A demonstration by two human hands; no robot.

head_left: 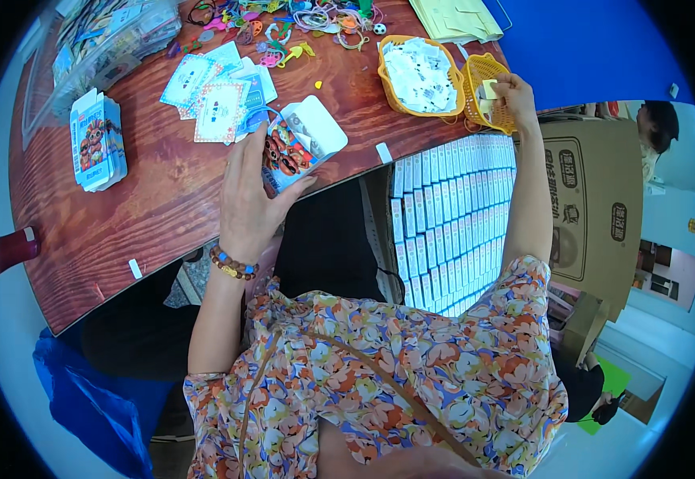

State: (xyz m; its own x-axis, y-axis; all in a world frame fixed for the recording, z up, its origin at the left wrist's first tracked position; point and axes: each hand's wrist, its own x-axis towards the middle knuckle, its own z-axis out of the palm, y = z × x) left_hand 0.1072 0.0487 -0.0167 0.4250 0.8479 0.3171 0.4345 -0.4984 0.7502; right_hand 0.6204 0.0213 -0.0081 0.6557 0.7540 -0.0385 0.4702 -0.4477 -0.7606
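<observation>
My left hand (253,199) holds a small open cardboard box (298,148) with cartoon faces printed on its side, its white flap raised, above the near edge of the wooden table (148,215). My right hand (513,94) reaches far right into a small yellow basket (481,76) and pinches a small pale paper packet (489,89). Beside it stands a larger yellow basket (391,80) full of white paper slips. A beaded bracelet sits on my left wrist.
A stack of printed boxes (96,142) lies at the table's left, loose cards (218,92) in the middle, colourful trinkets (283,32) at the back. A carton of packed white boxes (451,219) stands below the table, a brown cardboard box (595,207) to its right. Another person (659,128) sits far right.
</observation>
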